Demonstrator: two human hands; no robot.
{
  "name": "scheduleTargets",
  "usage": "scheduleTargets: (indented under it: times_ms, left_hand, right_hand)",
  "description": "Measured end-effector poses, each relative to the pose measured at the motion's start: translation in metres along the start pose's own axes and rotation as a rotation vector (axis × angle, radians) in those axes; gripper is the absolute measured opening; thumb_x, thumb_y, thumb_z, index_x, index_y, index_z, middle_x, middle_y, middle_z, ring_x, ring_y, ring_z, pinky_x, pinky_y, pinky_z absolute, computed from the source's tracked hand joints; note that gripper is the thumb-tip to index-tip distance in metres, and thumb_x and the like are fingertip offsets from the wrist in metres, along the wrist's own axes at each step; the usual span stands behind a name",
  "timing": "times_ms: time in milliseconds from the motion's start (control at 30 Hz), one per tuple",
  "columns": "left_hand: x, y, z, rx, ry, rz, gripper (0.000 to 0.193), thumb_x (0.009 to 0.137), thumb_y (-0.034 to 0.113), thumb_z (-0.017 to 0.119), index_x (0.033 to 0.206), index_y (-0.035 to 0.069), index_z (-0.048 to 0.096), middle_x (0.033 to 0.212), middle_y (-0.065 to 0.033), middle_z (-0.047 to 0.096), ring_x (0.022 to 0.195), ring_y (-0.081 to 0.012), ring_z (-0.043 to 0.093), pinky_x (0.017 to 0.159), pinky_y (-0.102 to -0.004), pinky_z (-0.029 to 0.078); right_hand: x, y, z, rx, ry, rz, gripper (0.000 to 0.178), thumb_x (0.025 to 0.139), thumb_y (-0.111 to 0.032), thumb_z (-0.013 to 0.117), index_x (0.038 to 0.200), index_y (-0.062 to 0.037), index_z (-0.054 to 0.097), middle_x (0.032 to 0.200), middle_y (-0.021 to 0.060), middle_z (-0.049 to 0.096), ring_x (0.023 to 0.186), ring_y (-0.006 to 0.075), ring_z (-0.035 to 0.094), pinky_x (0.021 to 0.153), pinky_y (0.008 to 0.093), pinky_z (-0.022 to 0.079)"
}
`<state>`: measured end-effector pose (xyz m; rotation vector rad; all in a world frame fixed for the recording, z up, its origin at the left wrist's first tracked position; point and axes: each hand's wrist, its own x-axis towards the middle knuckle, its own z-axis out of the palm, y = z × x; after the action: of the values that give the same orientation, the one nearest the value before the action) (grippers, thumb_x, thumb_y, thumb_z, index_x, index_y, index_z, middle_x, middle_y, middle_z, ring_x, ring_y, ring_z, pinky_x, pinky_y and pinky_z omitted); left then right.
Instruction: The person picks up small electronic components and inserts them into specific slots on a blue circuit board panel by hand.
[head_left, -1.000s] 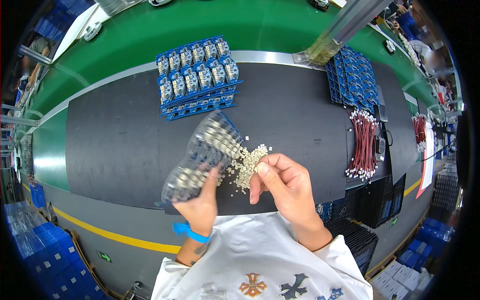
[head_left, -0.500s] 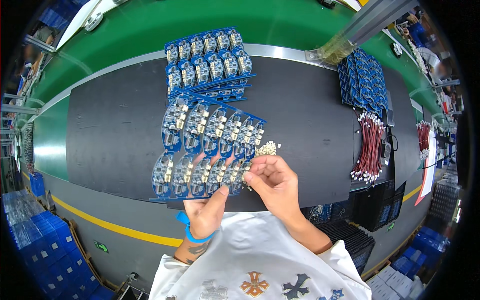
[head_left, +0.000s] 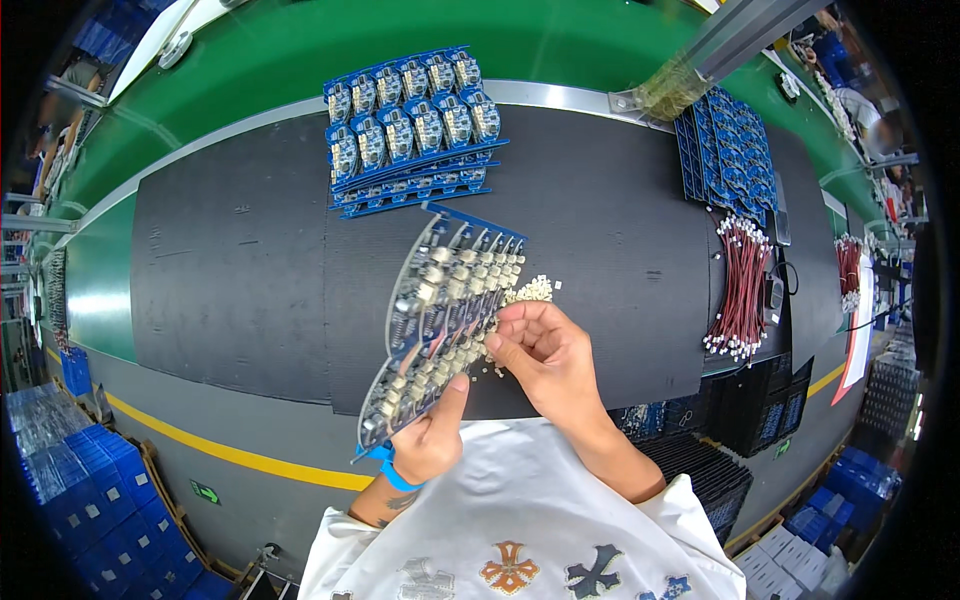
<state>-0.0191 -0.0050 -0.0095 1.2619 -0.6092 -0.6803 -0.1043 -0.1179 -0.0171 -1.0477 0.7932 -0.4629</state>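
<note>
My left hand (head_left: 432,432) grips the lower edge of a blue circuit board panel (head_left: 440,290), thumb in front and the other fingers behind it. Tilted steeply, the panel shows two rows of curved boards with cream connectors and small dark parts. At its right edge, my right hand (head_left: 548,362) is closed with thumb and forefinger pinched against the lower row; whatever is between the fingertips is too small to make out. A heap of small cream connectors (head_left: 535,290) lies on the black mat just beyond my right hand, partly hidden by the panel and fingers.
A stack of populated blue panels (head_left: 415,125) stands at the mat's far edge. Further right lie more blue panels (head_left: 728,155) and a bundle of dark red wires (head_left: 742,285) with white plugs. A metal post (head_left: 715,55) rises behind the black mat (head_left: 240,270). Black crates (head_left: 690,490) sit below right.
My left hand has turned the panel, swinging its left side toward me and right, so it appears narrower and steeper. My right hand stays at its right edge.
</note>
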Motion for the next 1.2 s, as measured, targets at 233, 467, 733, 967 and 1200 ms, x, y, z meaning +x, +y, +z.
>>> scheduleTargets:
  times_ms: [233,467,733,967,1200]
  left_hand:
    - [0.000,0.001,-0.002,0.076,-0.002,-0.004,0.047,0.080,-0.010,0.048,0.124,-0.009,0.033,0.122,-0.0210,0.045,0.112,-0.0261,0.047,0.096,-0.0343,0.034]
    - [0.002,0.003,0.007,0.059,0.198,-0.050,0.030,0.081,-0.005,0.052,0.111,-0.008,0.049,0.102,-0.0126,0.059,0.093,-0.0151,0.055,0.082,-0.0251,0.041]
    - [0.003,-0.003,0.010,0.135,0.211,-0.001,0.024,0.082,-0.002,0.054,0.105,-0.006,0.053,0.095,-0.0102,0.061,0.084,-0.0123,0.056,0.073,-0.0239,0.044]
    - [0.005,-0.004,0.008,0.089,0.225,-0.003,0.022,0.081,-0.003,0.055,0.103,-0.006,0.055,0.096,-0.0107,0.061,0.086,-0.0125,0.055,0.075,-0.0233,0.043]
    - [0.006,-0.004,0.009,-0.006,0.198,0.013,0.023,0.082,-0.004,0.053,0.105,-0.006,0.054,0.099,-0.0111,0.061,0.089,-0.0138,0.056,0.078,-0.0244,0.042]
  right_hand:
    - [0.009,0.002,0.006,-0.014,0.039,-0.119,0.022,0.079,0.001,0.061,0.098,0.0014,0.052,0.080,0.0026,0.057,0.070,0.0053,0.053,0.061,0.0182,0.043]
    - [0.009,0.006,0.003,-0.078,0.012,-0.089,0.026,0.078,0.002,0.062,0.101,0.0018,0.051,0.080,0.0030,0.057,0.071,0.0064,0.054,0.063,0.0194,0.045]
    - [0.004,-0.002,0.015,0.087,-0.027,-0.086,0.027,0.078,0.003,0.061,0.102,0.0007,0.050,0.080,0.0022,0.057,0.072,0.0058,0.054,0.063,0.0186,0.045]
    - [0.006,0.000,0.011,0.013,-0.045,-0.064,0.025,0.078,0.003,0.061,0.101,0.0009,0.051,0.082,0.0024,0.057,0.073,0.0058,0.055,0.063,0.0184,0.045]
    - [0.011,0.002,0.012,0.045,-0.023,-0.134,0.024,0.078,0.002,0.062,0.099,0.0011,0.052,0.083,0.0031,0.058,0.075,0.0066,0.056,0.065,0.0193,0.046]
